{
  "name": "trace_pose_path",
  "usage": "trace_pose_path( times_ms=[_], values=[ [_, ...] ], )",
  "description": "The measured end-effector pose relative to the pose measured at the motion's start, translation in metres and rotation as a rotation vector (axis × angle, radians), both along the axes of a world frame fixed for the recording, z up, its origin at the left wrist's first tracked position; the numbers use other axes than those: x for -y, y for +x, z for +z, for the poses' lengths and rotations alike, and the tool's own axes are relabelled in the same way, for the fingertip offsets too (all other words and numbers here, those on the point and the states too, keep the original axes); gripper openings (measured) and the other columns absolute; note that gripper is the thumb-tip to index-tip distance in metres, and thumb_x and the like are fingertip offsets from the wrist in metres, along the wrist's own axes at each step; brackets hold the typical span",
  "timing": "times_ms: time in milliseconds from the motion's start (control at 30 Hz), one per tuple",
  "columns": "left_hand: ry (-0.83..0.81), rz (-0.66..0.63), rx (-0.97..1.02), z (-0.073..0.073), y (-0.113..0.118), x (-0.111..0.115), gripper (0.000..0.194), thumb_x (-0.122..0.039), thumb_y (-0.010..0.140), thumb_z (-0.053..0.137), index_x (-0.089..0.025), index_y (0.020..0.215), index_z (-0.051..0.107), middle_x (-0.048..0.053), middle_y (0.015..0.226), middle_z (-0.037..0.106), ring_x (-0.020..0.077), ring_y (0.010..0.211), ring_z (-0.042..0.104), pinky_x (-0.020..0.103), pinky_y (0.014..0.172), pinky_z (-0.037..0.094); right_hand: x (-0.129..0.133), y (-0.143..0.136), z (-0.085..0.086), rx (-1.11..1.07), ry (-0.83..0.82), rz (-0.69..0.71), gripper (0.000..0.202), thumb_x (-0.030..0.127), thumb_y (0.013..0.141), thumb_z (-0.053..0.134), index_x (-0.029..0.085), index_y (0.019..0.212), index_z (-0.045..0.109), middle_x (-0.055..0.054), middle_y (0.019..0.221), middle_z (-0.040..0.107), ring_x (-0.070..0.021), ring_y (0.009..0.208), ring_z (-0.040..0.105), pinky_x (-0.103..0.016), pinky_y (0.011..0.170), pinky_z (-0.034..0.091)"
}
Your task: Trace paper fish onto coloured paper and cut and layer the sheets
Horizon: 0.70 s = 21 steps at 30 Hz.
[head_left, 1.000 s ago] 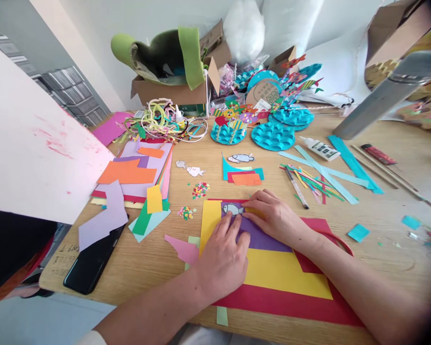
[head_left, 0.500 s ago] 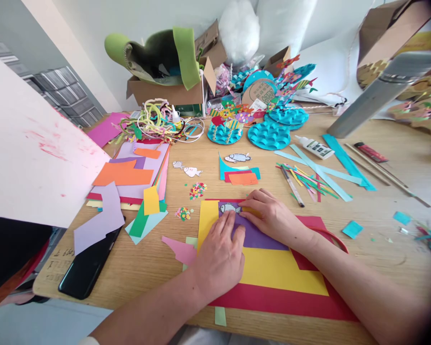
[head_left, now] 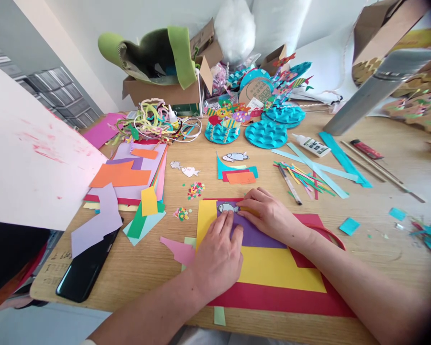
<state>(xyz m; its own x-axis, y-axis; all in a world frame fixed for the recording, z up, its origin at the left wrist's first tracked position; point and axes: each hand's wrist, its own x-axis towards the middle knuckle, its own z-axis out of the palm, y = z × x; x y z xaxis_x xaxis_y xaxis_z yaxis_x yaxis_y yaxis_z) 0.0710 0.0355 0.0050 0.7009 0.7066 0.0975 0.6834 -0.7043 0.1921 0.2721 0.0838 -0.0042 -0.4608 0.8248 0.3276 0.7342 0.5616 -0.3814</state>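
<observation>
A small paper fish (head_left: 227, 207) lies on purple paper (head_left: 258, 234), which rests over yellow paper (head_left: 280, 270) and red paper (head_left: 287, 299). My left hand (head_left: 217, 249) is palm down, its fingertips touching the lower edge of the fish; its fingers are spread, with nothing held. My right hand (head_left: 269, 213) is at the tail end of the fish, its fingers bent together on the purple sheet; what lies under them is hidden. Beside my right forearm, a red curved handle (head_left: 332, 234) shows on another red piece.
Two paper fish (head_left: 190, 171), confetti piles (head_left: 196, 190), a pen (head_left: 290, 184), a glue bottle (head_left: 311, 145) and paper strips surround the work. At left are a phone (head_left: 86, 268) and coloured sheets (head_left: 122, 173); a grey bottle (head_left: 366, 96) stands back right.
The view has shifted slightly, so the table items appear a little further left. Both hands keep nearly the same pose on the paper.
</observation>
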Motion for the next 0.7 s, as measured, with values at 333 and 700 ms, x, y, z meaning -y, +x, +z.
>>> trace_pose_path(
  times_ms=[333,700],
  values=[
    [0.007,0.003,-0.003,0.002,0.0007,0.0001,0.039,-0.016,0.088,0.048,-0.006,0.126,0.053,0.024,0.146,0.044,0.0332,0.14,0.037,0.047,0.113,0.037,-0.0004,-0.0007,0.0012,-0.033,-0.003,0.002,0.018,0.026,0.094,0.055,0.017,0.098,0.07,-0.011,0.09,0.062,-0.0245,0.087,0.056,-0.042,0.079,0.051],
    [-0.004,0.001,0.011,0.0012,0.0006,-0.001,0.04,-0.015,0.086,0.05,-0.006,0.125,0.053,0.024,0.146,0.044,0.0341,0.14,0.037,0.048,0.111,0.04,-0.0013,0.0029,0.0034,-0.126,0.02,0.053,0.032,0.004,0.084,0.048,0.02,0.092,0.074,-0.009,0.088,0.063,-0.0217,0.086,0.057,-0.038,0.076,0.052]
  ],
)
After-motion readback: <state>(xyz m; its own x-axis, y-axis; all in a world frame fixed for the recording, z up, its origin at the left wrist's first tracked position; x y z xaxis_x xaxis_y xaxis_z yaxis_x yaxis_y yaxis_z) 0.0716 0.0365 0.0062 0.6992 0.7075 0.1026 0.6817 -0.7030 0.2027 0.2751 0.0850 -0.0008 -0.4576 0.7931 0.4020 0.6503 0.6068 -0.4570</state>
